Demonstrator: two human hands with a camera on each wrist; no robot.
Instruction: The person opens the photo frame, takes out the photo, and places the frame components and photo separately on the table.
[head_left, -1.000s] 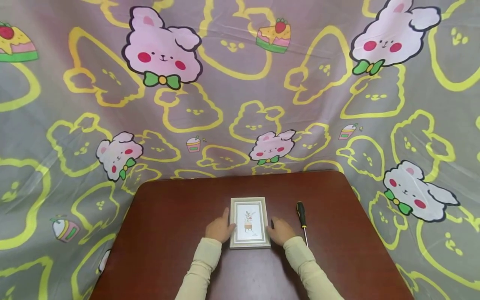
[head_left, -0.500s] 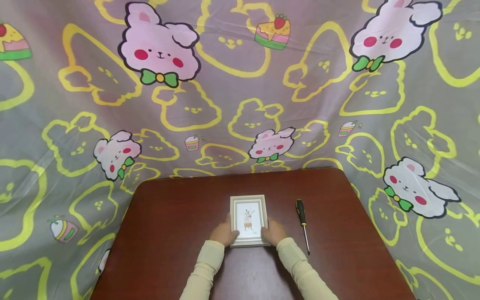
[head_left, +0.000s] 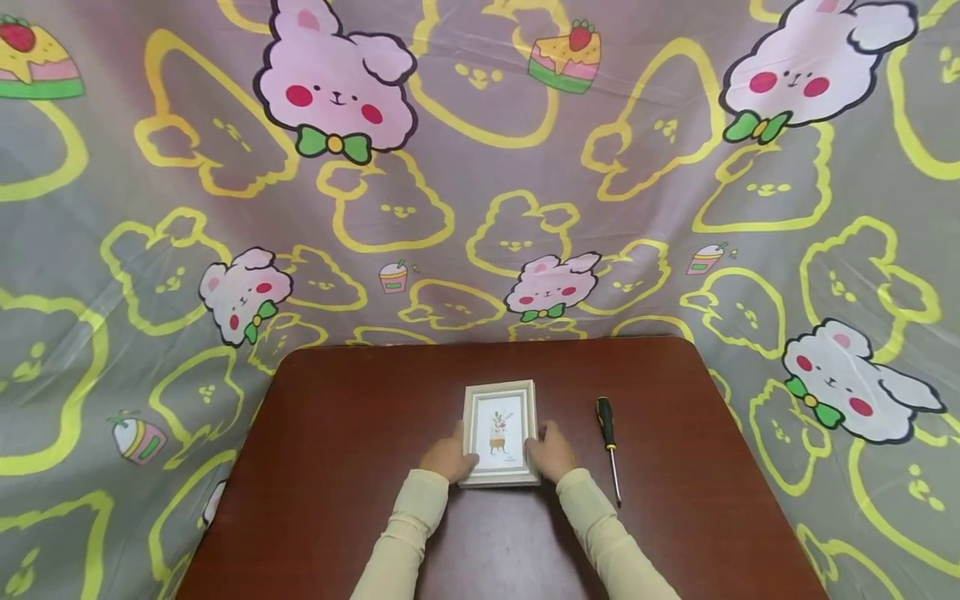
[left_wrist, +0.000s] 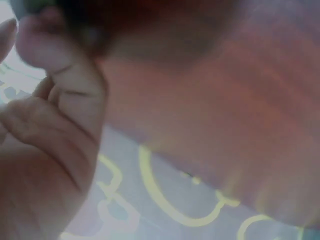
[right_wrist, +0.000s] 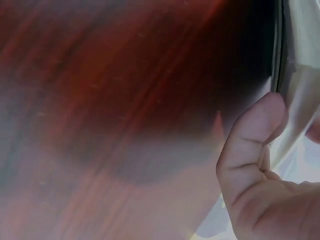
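Observation:
A pale picture frame (head_left: 500,433) with a small print of a potted plant faces up in front of the person. My left hand (head_left: 446,458) grips its left side, thumb on the front border. On the opposite side my right hand (head_left: 552,454) holds it the same way, its other fingers partly hidden at the edge. The right wrist view shows a curled finger (right_wrist: 252,135) against the edge of the picture frame (right_wrist: 302,45). In the blurred left wrist view, the left hand (left_wrist: 55,120) has bent fingers, and the frame is hard to make out.
A screwdriver (head_left: 609,450) with a black and yellow handle lies right of the right hand. The brown table (head_left: 360,433) has rounded far corners. A curtain (head_left: 442,192) printed with rabbits hangs behind and at both sides.
The hands have gone from lying along the frame's sides to gripping it, thumbs over the front border. The frame now looks slightly tilted. The screwdriver has stayed put.

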